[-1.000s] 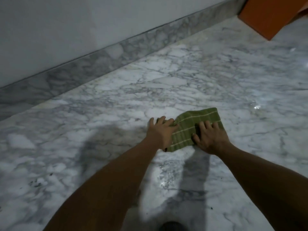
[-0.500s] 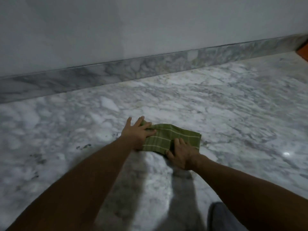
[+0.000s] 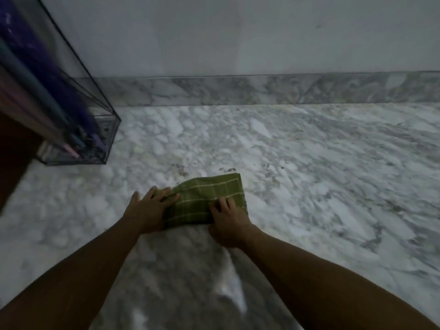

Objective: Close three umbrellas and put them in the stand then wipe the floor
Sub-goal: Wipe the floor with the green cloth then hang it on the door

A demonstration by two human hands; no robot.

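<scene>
A folded green checked cloth lies flat on the white marble floor. My left hand presses on its left end with fingers spread. My right hand presses on its near right part, fingers bent onto the fabric. At the far left stands a clear umbrella stand with closed umbrellas leaning inside it, purple, teal and pink, their tips at the bottom.
A white wall with a marble skirting runs across the back. Small dark specks dot the floor just beyond the cloth. A dark brown surface borders the left edge beside the stand.
The view has swung left: the orange object left the frame and the umbrella stand came in. Both hands slid the cloth leftward across the floor, still pressing it.
</scene>
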